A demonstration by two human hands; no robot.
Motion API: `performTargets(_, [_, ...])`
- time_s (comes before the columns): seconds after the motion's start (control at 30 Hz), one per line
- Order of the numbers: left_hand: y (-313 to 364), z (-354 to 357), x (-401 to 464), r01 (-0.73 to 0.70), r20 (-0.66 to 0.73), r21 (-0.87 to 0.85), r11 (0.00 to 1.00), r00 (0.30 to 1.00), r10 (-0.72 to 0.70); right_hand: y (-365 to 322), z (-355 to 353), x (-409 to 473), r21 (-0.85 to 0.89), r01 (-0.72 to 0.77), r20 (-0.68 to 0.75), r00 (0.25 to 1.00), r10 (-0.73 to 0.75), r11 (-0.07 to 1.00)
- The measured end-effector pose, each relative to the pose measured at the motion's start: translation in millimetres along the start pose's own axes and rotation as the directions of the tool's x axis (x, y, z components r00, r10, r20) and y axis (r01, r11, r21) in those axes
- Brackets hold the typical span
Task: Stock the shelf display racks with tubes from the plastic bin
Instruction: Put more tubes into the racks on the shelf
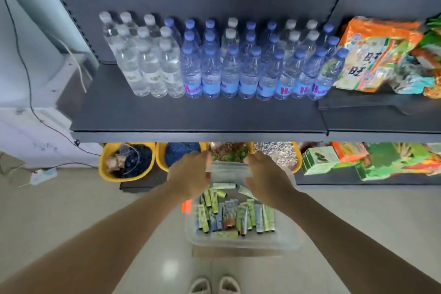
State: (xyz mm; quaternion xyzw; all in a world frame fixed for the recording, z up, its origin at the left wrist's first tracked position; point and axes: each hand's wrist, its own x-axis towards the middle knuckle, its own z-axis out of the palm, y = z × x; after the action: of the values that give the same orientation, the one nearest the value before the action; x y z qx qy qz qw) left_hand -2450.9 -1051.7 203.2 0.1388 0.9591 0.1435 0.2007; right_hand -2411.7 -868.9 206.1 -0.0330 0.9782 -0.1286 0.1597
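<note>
1. Shelf (198,114): dark metal, upper tier; a lower tier sits beneath it near the floor.
2. Water bottles (214,59): rows standing upright on the upper shelf, clear-capped at left, blue-capped at centre and right.
3. Snack bags (372,55): orange and green packs lying at the right end of the upper shelf; more packs and green boxes (319,160) on the lower tier.
4. Plastic bin (241,241): clear, low on the floor in front of the shelf.
5. Yellow tubs (105,169): side by side on the lower tier, filled with loose goods.
6. Tubes (233,217): green, blue and grey, lying packed inside the plastic bin.
7. Left hand (191,174): fingers curled on the left edge of a clear plastic piece (226,169) above the bin's far end.
8. Right hand (265,174): fingers curled on that piece's right edge.
9. Slippers (214,285): pale pair on the floor, bottom centre.
</note>
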Motion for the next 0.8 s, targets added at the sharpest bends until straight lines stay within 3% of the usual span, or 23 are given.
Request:
performTargets(0.33, [-47,160,33,0.154,0.273,-0.030,0.988,0.952,-0.140,76,160,23,0.011,-0.159,0.258,0.954,0.151,0.987])
performTargets(0.8, [-39,338,113,0.249,0.384,-0.051,0.967,0.899,-0.211,173,317,65,0.146,-0.359,0.357,0.888,0.290,0.922])
